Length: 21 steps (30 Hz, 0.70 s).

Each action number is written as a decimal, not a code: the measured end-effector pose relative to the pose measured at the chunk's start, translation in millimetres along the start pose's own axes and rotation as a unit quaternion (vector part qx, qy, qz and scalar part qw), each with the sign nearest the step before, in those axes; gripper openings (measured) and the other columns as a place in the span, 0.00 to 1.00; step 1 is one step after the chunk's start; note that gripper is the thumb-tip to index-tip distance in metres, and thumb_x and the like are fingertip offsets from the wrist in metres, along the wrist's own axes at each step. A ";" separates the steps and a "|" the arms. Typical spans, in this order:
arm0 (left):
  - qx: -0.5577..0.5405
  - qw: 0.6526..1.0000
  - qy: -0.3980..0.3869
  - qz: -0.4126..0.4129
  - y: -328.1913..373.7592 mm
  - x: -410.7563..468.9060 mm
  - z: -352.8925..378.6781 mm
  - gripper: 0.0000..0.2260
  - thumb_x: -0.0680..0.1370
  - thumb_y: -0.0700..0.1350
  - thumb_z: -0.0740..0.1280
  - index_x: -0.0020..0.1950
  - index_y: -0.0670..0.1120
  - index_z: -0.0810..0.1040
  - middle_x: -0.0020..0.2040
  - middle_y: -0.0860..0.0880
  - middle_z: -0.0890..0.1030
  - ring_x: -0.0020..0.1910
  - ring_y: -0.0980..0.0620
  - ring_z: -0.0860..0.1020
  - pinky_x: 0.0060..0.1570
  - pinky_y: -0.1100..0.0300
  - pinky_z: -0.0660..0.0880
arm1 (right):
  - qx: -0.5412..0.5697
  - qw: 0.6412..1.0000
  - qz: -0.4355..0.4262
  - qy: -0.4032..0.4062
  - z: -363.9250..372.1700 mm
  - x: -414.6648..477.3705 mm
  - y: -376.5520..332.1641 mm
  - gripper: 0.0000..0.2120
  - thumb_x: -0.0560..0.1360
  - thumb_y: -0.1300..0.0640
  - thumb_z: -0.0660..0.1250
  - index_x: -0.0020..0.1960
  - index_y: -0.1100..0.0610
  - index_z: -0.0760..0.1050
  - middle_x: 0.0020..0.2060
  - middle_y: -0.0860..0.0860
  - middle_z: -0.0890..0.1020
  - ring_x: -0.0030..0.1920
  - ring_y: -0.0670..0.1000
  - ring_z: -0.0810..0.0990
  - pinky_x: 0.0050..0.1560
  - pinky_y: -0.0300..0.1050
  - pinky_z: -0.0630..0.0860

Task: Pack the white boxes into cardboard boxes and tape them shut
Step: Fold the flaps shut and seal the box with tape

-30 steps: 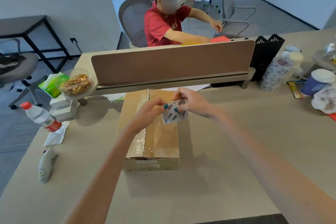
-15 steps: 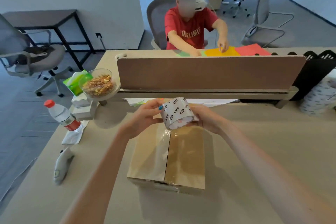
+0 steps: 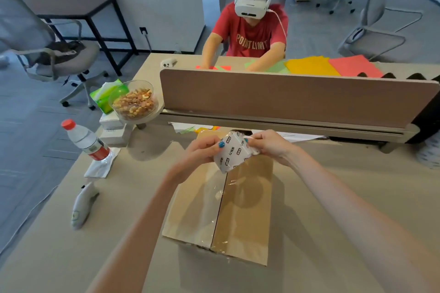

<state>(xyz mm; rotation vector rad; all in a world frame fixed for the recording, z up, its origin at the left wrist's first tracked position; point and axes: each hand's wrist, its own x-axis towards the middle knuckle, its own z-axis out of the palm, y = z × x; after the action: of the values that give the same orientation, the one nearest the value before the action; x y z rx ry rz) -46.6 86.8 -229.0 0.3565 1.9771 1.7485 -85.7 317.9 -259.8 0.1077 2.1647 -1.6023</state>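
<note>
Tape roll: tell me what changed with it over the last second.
The tape roll was turned between the left hand and right hand; its printed outer band now faces the camera. It sits slightly nearer the far end of the cardboard box. Both hands kept their grip; nothing let go. Box, water bottle and nut bowl stayed put.

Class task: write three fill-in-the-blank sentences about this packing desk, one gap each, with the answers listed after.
The left hand and right hand both hold a roll of ____ above the cardboard box.
The water bottle has a ____ cap.
The glass bowl is filled with ____.
Missing words: tape; red; nuts.
</note>
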 end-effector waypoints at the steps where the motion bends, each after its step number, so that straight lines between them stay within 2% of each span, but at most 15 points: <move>1: 0.000 1.000 0.002 -0.001 -1.8 1.2 1.3 0.12 0.78 0.46 0.62 0.48 0.36 0.73 0.44 0.48 0.78 0.46 0.51 0.76 0.53 0.53 0.76 | -0.025 1.000 -0.008 0.006 0.4 2.0 -2.3 0.13 0.78 0.61 0.65 0.34 0.58 0.75 0.30 0.51 0.75 0.32 0.48 0.71 0.38 0.41 0.68; 3: 0.014 1.000 0.022 -0.009 -6.5 5.2 4.4 0.16 0.76 0.47 0.62 0.49 0.32 0.72 0.46 0.44 0.77 0.47 0.51 0.76 0.53 0.52 0.76 | -0.087 0.996 -0.027 0.024 3.6 7.1 -9.0 0.14 0.78 0.59 0.64 0.34 0.56 0.71 0.31 0.49 0.72 0.33 0.48 0.68 0.36 0.42 0.64; 5: 0.043 0.998 0.050 -0.010 -16.2 12.0 7.5 0.19 0.76 0.50 0.63 0.47 0.32 0.72 0.44 0.44 0.75 0.44 0.52 0.74 0.48 0.51 0.73 | -0.150 0.988 -0.037 0.020 5.8 14.2 -14.7 0.14 0.78 0.58 0.63 0.34 0.55 0.67 0.32 0.49 0.72 0.35 0.49 0.68 0.36 0.43 0.64; 7: 0.105 0.990 0.088 -0.010 -27.6 16.0 12.2 0.16 0.75 0.54 0.66 0.42 0.40 0.76 0.38 0.48 0.74 0.39 0.54 0.71 0.41 0.53 0.68 | -0.218 0.976 -0.030 0.001 6.7 20.9 -16.9 0.14 0.78 0.57 0.61 0.34 0.55 0.66 0.34 0.54 0.76 0.39 0.55 0.74 0.39 0.48 0.68; 8: 0.128 0.986 0.105 -0.009 -34.1 16.8 14.6 0.14 0.76 0.54 0.67 0.42 0.44 0.77 0.37 0.48 0.76 0.37 0.54 0.72 0.39 0.52 0.69 | -0.243 0.970 -0.023 -0.010 6.5 23.8 -16.6 0.14 0.78 0.57 0.60 0.34 0.56 0.66 0.35 0.56 0.77 0.40 0.56 0.75 0.41 0.49 0.69; 10: 0.122 0.985 0.125 -0.007 -44.6 18.2 18.7 0.06 0.78 0.50 0.67 0.46 0.48 0.80 0.43 0.47 0.83 0.41 0.51 0.79 0.43 0.49 0.75 | -0.247 0.968 -0.006 -0.039 6.6 23.7 -18.1 0.13 0.79 0.58 0.59 0.36 0.56 0.66 0.33 0.53 0.74 0.35 0.52 0.71 0.37 0.46 0.66; 12: 0.121 0.983 0.135 -0.004 -48.4 19.1 18.5 0.04 0.79 0.48 0.67 0.50 0.49 0.80 0.45 0.46 0.83 0.45 0.46 0.81 0.46 0.49 0.77 | -0.242 0.969 0.006 -0.051 6.2 25.2 -18.4 0.14 0.80 0.59 0.58 0.36 0.56 0.65 0.30 0.50 0.71 0.32 0.49 0.67 0.33 0.43 0.62; 14: 0.137 0.981 0.134 -0.010 -46.6 20.3 16.5 0.05 0.79 0.47 0.66 0.50 0.47 0.79 0.43 0.50 0.83 0.43 0.51 0.80 0.45 0.53 0.77 | -0.255 0.965 0.012 -0.057 6.6 27.1 -19.4 0.15 0.79 0.59 0.58 0.34 0.56 0.63 0.30 0.51 0.67 0.31 0.50 0.63 0.32 0.45 0.59; 17: 0.157 0.980 0.121 -0.017 -44.6 20.5 13.4 0.03 0.81 0.44 0.64 0.48 0.47 0.76 0.41 0.55 0.78 0.39 0.63 0.76 0.39 0.67 0.72 | -0.259 0.964 0.031 -0.060 7.0 28.1 -17.3 0.18 0.79 0.57 0.60 0.31 0.55 0.61 0.29 0.52 0.65 0.30 0.51 0.61 0.33 0.46 0.57; 19: 0.161 0.980 0.111 -0.020 -40.3 17.7 13.9 0.05 0.81 0.44 0.64 0.49 0.44 0.76 0.41 0.54 0.77 0.38 0.65 0.75 0.39 0.68 0.71 | -0.244 0.968 0.044 -0.047 8.3 23.5 -14.1 0.19 0.79 0.57 0.60 0.31 0.55 0.60 0.29 0.51 0.64 0.32 0.51 0.61 0.34 0.46 0.57; 21: 0.158 0.983 0.094 -0.026 -35.7 14.6 15.1 0.05 0.81 0.44 0.63 0.47 0.47 0.76 0.39 0.55 0.77 0.37 0.65 0.74 0.38 0.69 0.70 | -0.219 0.974 0.058 -0.014 11.8 16.1 -7.9 0.19 0.79 0.56 0.61 0.32 0.54 0.59 0.29 0.50 0.63 0.33 0.51 0.61 0.35 0.46 0.57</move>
<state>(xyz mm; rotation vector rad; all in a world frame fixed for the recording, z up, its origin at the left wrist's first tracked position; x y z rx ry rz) -47.3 101.4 -267.7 0.2468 2.3840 1.4821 -99.1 301.3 -261.8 0.0725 2.3862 -1.0267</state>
